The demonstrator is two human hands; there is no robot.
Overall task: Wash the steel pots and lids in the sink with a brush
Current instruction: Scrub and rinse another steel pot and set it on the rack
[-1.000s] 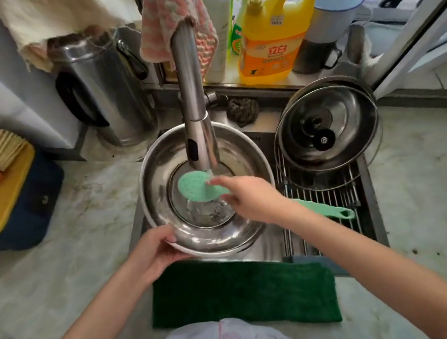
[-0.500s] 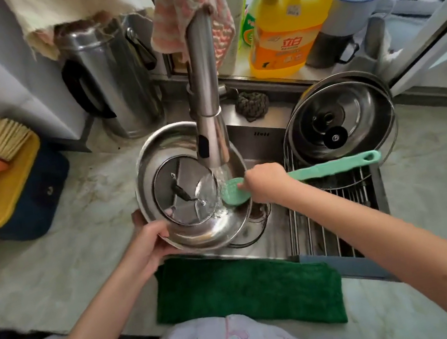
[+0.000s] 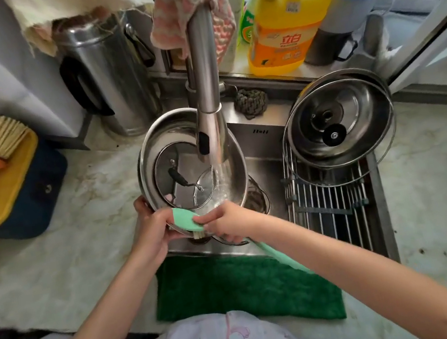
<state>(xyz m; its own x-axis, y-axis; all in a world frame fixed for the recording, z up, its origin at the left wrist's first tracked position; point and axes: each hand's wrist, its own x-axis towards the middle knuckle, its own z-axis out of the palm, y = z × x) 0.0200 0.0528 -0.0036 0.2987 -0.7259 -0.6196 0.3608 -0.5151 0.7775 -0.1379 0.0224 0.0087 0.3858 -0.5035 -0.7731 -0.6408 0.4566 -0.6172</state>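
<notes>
steel pot (image 3: 167, 131) is hanging tilted over the sink (image 3: 263, 147), its mouth facing up toward the camera, and water is running from the faucet (image 3: 205, 82) onto its lower inner wall; a yellow detergent jug (image 3: 287, 29) on the sill is showing red characters reading 立白 on an orange label, the smaller print below being too fine to read; a small stamped mark on the sink's back wall is showing but is not coming out legibly; a second vessel (image 3: 259, 200) is sitting beneath the pot, mostly hidden by it; the bottles behind the faucet are being cut off by the top edge, and a pink-and-white cloth (image 3: 181, 6) is draping over the faucet's neck; the left hand (image 3: 151, 231) is curling its fingers round the pot's near rim, gripping it; the right hand (image 3: 225, 222) is closing tightly on the green brush (image 3: 187, 219) just behind its head, which is lying against the pot's near rim between the two hands, pale bristles peeking out below; the brush handle is running back under the right forearm, only partly showing; a steel lid (image 3: 354, 104) with a black knob is resting on the wire rack (image 3: 329, 201) over the sink's right side.
</notes>
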